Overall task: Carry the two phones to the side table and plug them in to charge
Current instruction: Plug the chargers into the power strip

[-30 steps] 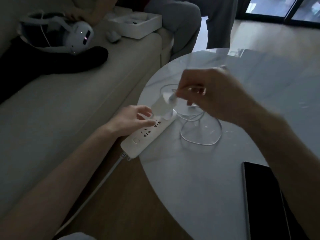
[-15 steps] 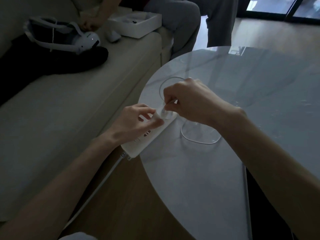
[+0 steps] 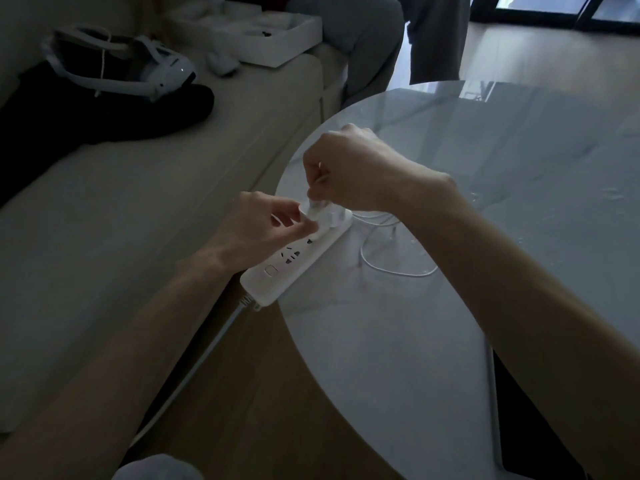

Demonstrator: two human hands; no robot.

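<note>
The room is dimly lit, with cool daylight admitted through the glass doors (image 3: 554, 12) at the top right and reflected as pale glare on the round marble table (image 3: 519, 150). The sofa (image 3: 104, 254) and forearms are left in murky shadow. Straight lines are bowed toward the edges by the wide-angle lens, and fine detail is softened.

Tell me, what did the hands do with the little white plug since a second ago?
The right hand brought the white charger plug down from above the table onto the far end of the power strip. The left hand shifted from the strip's top to pinch the plug too. The strip stayed on the table edge, and the white cable stayed looped beside it.
</note>
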